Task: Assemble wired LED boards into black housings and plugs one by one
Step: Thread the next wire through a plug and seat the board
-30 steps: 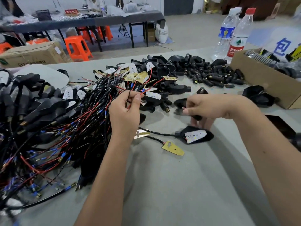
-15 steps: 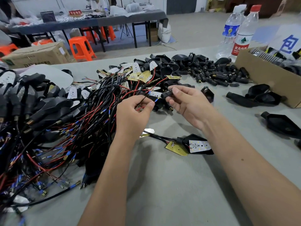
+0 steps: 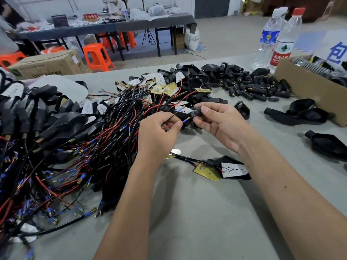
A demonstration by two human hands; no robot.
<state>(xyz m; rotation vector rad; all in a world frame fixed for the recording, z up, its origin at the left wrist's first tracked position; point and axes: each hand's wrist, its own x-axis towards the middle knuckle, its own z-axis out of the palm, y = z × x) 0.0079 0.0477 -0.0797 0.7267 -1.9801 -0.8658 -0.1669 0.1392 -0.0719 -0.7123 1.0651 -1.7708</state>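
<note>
A wire (image 3: 170, 122) with a blue terminal is pinched in the left hand (image 3: 157, 132) and aimed at a black plug (image 3: 195, 113) gripped by the right hand (image 3: 217, 121). One board (image 3: 233, 169) is seated in a housing (image 3: 223, 162) on the surface (image 3: 206, 212); finished units (image 3: 37, 117) are piled left. Many loose wired boards (image 3: 161, 87) and plugs (image 3: 249, 87) are left, so much seems undone.

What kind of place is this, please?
Probably a small assembly workshop: a heap of wired LED boards, a pile of black plugs, and another worktable with orange stools behind.
</note>
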